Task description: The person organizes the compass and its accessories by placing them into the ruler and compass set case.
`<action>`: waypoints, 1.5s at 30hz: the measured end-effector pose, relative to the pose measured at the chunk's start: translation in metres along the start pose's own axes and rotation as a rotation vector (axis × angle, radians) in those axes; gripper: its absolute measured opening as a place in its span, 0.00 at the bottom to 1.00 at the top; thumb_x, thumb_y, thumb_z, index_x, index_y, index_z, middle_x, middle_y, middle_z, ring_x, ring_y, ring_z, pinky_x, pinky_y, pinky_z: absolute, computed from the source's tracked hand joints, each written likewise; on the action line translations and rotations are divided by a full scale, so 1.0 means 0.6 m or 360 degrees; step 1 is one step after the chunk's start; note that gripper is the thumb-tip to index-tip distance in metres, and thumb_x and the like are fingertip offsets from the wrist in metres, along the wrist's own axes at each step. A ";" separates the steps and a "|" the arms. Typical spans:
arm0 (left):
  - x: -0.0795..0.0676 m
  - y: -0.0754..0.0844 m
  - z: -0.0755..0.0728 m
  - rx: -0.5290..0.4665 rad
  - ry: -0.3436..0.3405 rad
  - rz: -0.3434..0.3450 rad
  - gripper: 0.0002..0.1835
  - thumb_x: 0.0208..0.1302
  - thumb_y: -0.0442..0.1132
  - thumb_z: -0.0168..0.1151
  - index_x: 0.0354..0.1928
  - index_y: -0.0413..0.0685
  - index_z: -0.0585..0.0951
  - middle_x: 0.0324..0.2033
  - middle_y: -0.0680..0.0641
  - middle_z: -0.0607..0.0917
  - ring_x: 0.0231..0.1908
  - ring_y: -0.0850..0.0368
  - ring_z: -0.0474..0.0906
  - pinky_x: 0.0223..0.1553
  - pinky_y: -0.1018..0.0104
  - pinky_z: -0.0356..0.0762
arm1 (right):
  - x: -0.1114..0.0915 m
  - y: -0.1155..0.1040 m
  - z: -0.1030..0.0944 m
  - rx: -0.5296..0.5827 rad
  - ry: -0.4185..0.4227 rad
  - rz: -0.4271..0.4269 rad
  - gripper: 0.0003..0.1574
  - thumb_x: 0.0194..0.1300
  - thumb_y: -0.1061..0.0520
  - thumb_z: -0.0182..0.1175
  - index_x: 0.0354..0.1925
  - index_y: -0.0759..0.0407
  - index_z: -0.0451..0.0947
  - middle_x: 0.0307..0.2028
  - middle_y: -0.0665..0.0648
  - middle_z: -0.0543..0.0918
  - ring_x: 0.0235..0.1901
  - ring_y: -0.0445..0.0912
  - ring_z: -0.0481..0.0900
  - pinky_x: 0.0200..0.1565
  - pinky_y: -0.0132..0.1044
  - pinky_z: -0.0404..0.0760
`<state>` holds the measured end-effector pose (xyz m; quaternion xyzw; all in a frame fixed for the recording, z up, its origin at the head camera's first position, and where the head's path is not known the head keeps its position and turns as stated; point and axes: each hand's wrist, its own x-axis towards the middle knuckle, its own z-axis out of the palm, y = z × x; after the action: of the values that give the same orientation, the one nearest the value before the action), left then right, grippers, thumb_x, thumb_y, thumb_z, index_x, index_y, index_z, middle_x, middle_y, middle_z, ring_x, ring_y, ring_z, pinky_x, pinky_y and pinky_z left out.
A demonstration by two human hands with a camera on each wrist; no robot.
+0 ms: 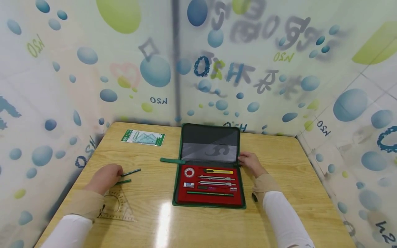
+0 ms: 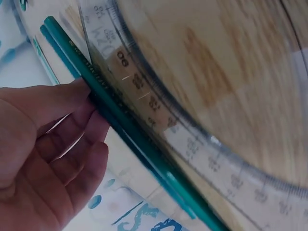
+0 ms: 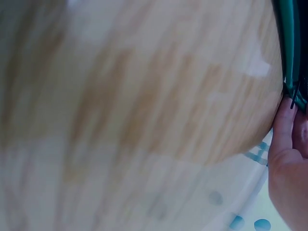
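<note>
At the far left, two green pencils (image 1: 131,172) are met by the left hand (image 1: 107,177), fingers curled: at least one is pinched between thumb and fingertips, a light hold seemingly suited to so thin a shaft. Whether the second is gripped too cannot be told. Beneath that wrist, a clear set square (image 1: 125,214) is laid flat, and farther back a printed packet (image 1: 144,137) is set apart. Now to the middle: the green case (image 1: 211,132) is spread open, lid folded back toward the wall, so the red tray (image 1: 183,199) is left exposed. There a yellow cutter (image 1: 218,171), compasses (image 1: 217,183) and an eraser (image 1: 188,185) are kept in rows, presumably against rolling. At its right edge, the case is touched near the zip by the right hand (image 1: 252,163), perhaps for steadying; how tightly cannot be told. Everything is carried by a glossy wood-grained desk (image 1: 288,172), streaked with reflected light, and enclosed by walls (image 1: 266,86) printed with blue and green droplets.
</note>
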<state>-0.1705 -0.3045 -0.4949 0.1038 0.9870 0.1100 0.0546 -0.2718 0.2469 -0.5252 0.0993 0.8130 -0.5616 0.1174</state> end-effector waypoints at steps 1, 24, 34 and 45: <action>0.001 0.000 0.001 0.0002 0.0014 0.0002 0.02 0.56 0.31 0.64 0.28 0.42 0.80 0.25 0.47 0.81 0.27 0.52 0.76 0.31 0.54 0.75 | 0.001 0.001 0.000 -0.0007 -0.0006 -0.0001 0.26 0.71 0.64 0.48 0.64 0.74 0.63 0.60 0.74 0.69 0.56 0.59 0.74 0.59 0.49 0.73; 0.045 0.131 -0.002 0.0002 0.0235 0.0354 0.02 0.55 0.30 0.66 0.30 0.43 0.82 0.26 0.49 0.79 0.28 0.56 0.77 0.30 0.62 0.77 | 0.000 0.001 -0.001 -0.0021 -0.0043 -0.0051 0.28 0.70 0.64 0.48 0.64 0.76 0.60 0.60 0.76 0.68 0.57 0.60 0.73 0.58 0.46 0.75; 0.069 0.224 0.008 -0.0013 0.0195 0.0510 0.02 0.55 0.32 0.67 0.30 0.44 0.83 0.28 0.50 0.82 0.29 0.57 0.77 0.31 0.65 0.77 | 0.000 0.002 -0.002 -0.0010 -0.0022 -0.0049 0.27 0.70 0.64 0.49 0.64 0.76 0.62 0.59 0.76 0.69 0.54 0.57 0.75 0.57 0.46 0.75; 0.087 0.322 0.030 0.0018 0.0063 0.0694 0.02 0.57 0.35 0.67 0.32 0.48 0.83 0.30 0.51 0.82 0.32 0.57 0.77 0.35 0.64 0.78 | -0.001 0.002 -0.002 -0.0018 -0.0007 -0.0036 0.27 0.70 0.64 0.49 0.63 0.75 0.63 0.57 0.74 0.71 0.50 0.52 0.77 0.57 0.47 0.75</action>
<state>-0.1819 -0.1051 -0.4725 0.3130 0.9427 0.1156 0.0094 -0.2710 0.2486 -0.5256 0.0882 0.8170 -0.5585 0.1134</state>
